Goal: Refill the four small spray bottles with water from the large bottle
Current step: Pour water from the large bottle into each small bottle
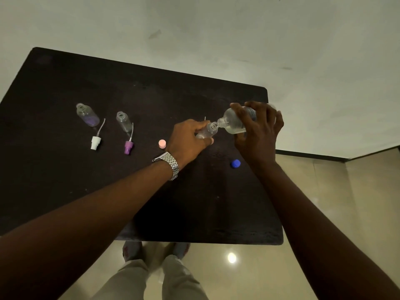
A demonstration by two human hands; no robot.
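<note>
Gripped in your left hand (pixel 188 139): one small spray bottle (pixel 206 131), clear, uncapped, fingers wrapped around its body, neck pointing toward the right and tilted up. Gripped in your right hand (pixel 257 128): the large bottle (pixel 234 122), clear, uncapped, tipped on its side with fingers curled over its body from above and its mouth meeting the mouth of the small bottle; a pool of water shows along its lower wall. Both bottles are held above the right part of the dark table (pixel 65 191). On the table, left group: a clear small bottle with purple tint at its base (pixel 87 115), open, standing; just in front of it a white spray cap (pixel 95 142) lying with its dip tube attached. Next to the right: a second clear small bottle (pixel 124 122), open, standing; in front of it a purple spray cap (pixel 129 147) with tube. Further right, near your left hand: a pink cap (pixel 162 143), resting alone. Below the right hand, apart from it: a blue cap (pixel 235 163) on the table. A metal watch (pixel 170 164) sits on your left wrist. A fourth small bottle cannot be made out; a thin white tube (pixel 205 118) shows just behind your left hand
</note>
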